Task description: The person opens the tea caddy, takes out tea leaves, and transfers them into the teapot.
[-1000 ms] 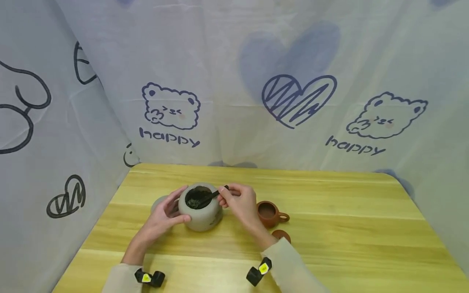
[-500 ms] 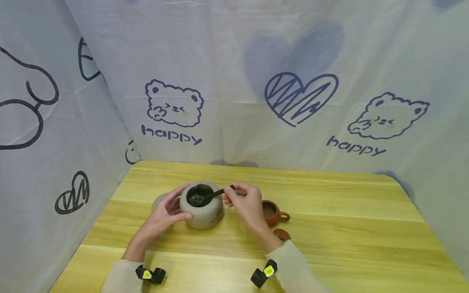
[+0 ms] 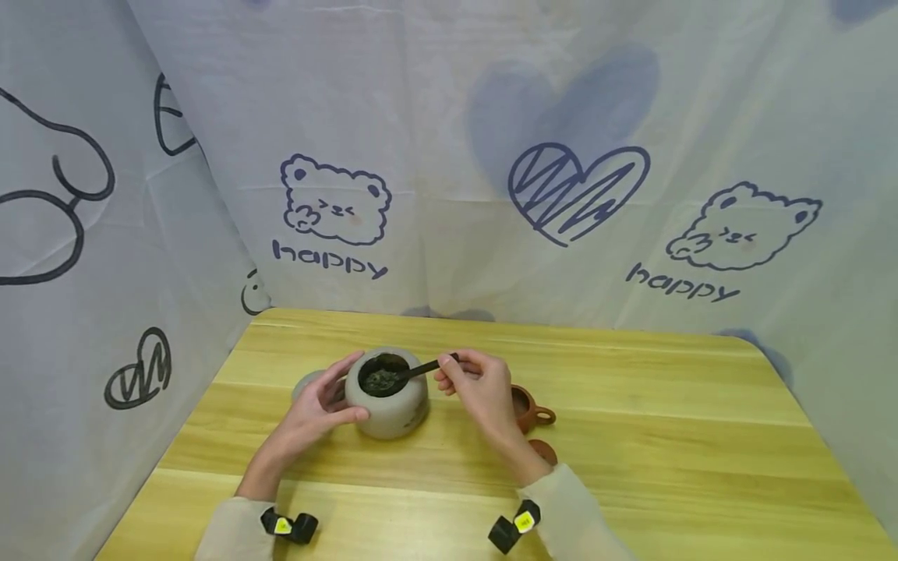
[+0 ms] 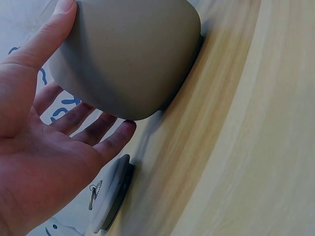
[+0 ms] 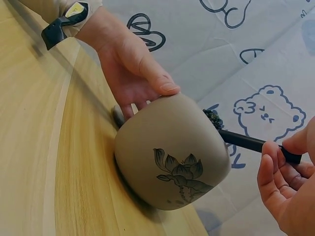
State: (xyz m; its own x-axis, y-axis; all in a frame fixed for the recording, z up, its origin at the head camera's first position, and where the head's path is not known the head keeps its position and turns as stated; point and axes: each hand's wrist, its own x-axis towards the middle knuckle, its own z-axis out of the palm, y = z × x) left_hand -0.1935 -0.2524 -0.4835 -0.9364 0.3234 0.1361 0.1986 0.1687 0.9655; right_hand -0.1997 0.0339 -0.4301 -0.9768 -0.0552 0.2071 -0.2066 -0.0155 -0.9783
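A round grey tea jar (image 3: pixel 396 417) stands on the table, its wide mouth facing up. My left hand (image 3: pixel 316 409) grips its left side, thumb on the near wall and fingers round the far side. Dark dried tea leaves (image 3: pixel 380 380) show inside. My right hand (image 3: pixel 484 393) pinches the outer end of a slim black tea scoop (image 3: pixel 429 366), which slants over the right rim into the mouth. In the right wrist view a clump of dark green leaves (image 5: pixel 212 119) shows at the scoop's inner end, and a lotus drawing (image 5: pixel 182 169) marks the jar wall.
The jar's grey lid (image 4: pixel 112 194), with a small metal ring on top, lies on the table behind my left hand. A reddish-brown clay teapot (image 3: pixel 525 425) with a side handle is partly hidden by my right hand. Its small lid (image 3: pixel 545 451) lies nearer me.
My right hand has moved to the right, drawing the scoop partway out of the jar, and now covers more of the teapot. The left hand keeps its grip on the jar.
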